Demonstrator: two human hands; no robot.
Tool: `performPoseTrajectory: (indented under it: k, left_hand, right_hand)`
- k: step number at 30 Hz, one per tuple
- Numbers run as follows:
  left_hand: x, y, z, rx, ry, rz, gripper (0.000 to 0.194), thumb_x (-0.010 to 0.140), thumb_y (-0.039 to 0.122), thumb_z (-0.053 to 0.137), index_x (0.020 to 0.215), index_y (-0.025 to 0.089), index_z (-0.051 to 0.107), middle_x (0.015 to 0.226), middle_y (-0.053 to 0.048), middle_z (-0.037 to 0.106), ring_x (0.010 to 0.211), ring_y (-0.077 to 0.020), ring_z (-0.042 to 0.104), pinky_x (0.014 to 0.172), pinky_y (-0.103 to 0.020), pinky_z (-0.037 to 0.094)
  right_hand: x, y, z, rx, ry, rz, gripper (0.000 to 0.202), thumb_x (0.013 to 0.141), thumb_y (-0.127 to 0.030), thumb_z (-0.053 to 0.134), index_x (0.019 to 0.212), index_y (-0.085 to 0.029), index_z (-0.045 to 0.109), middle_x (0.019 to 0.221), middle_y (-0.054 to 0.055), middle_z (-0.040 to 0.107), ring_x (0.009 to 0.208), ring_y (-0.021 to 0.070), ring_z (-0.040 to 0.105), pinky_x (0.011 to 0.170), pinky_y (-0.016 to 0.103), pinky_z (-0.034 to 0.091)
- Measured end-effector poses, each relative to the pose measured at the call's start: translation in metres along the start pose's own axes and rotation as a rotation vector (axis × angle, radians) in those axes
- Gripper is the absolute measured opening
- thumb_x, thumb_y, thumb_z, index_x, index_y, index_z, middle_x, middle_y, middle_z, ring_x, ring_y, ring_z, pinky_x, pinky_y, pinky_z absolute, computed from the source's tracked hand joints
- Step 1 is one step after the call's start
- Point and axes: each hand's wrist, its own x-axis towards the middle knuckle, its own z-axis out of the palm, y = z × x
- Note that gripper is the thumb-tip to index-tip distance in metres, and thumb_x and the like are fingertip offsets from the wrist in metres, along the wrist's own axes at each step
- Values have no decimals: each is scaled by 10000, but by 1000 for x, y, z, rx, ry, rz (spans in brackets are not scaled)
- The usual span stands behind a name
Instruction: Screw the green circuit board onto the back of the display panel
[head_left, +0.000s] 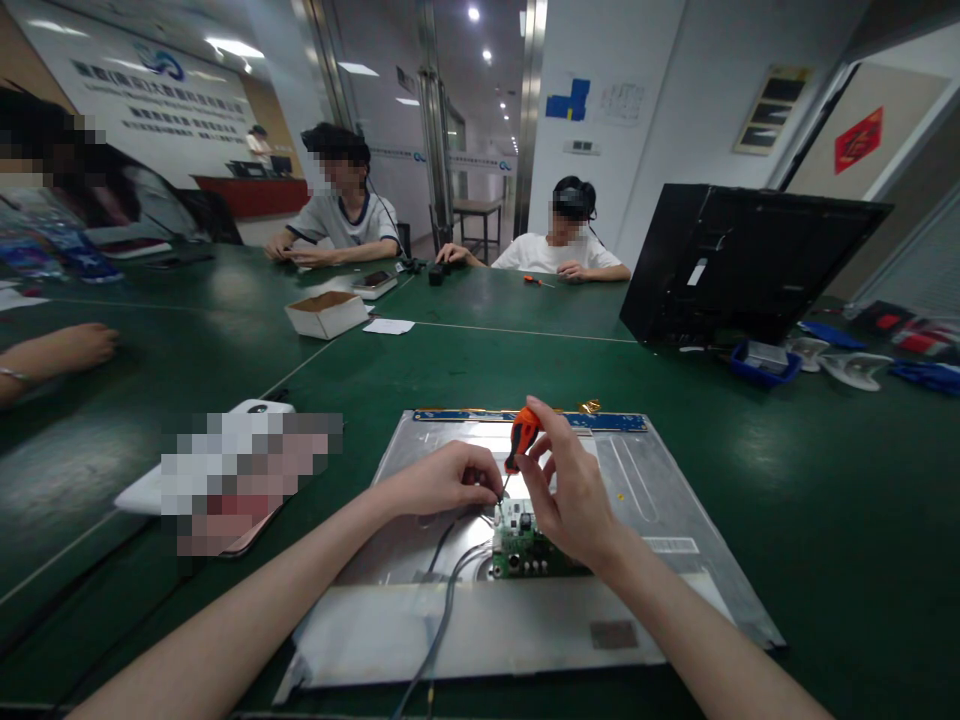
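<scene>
My right hand (566,480) grips an orange and black screwdriver (523,432), fingers on its handle, with the thin shaft slanting down to the corner of a green circuit board (517,550). Right beside the shaft's tip is my left hand (450,475), its thumb and fingers pinched together. Whatever lies between those fingertips is too small or hidden to make out. The board sits on the metal back of a flat display panel (652,510), partly covered by my right hand. Dark cables (448,610) run from the board's left side toward me.
Phones (247,470), partly blurred, lie at left. Farther off are a white open box (328,315), a large black monitor (742,265) and a blue tray (765,365). Other people sit around the green table (525,345); one person's hand (82,348) rests at left.
</scene>
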Motion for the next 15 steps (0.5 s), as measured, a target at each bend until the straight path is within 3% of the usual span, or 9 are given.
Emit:
performPoseTrajectory:
  k: [6,10,15]
  left_hand:
    - [0,2,-1,8,-8,-29,35,791,188,679,792,161,703,719,12,639,668,-137,531,644,-245,410]
    - [0,2,-1,1,-21,-29,49,788,179,672,812,156,708,745,-1,647,684,-145,547,645,-251,412]
    - [0,0,0,14,-7,-19,36,793,183,673,790,158,700,734,0,644,669,-140,538,642,-252,402]
  right_hand:
    - [1,0,1,-7,107,7,515,922,-217,585,1378,-244,347,902,15,590,607,118,577,443,211,436]
    - [3,0,1,-2,133,1,469,918,-201,602,1329,-263,386,981,36,576,653,120,586,460,213,452]
    - [3,-2,-1,-8,42,-7,528,952,-150,501,1450,-280,380,1082,77,573,708,138,586,514,249,513]
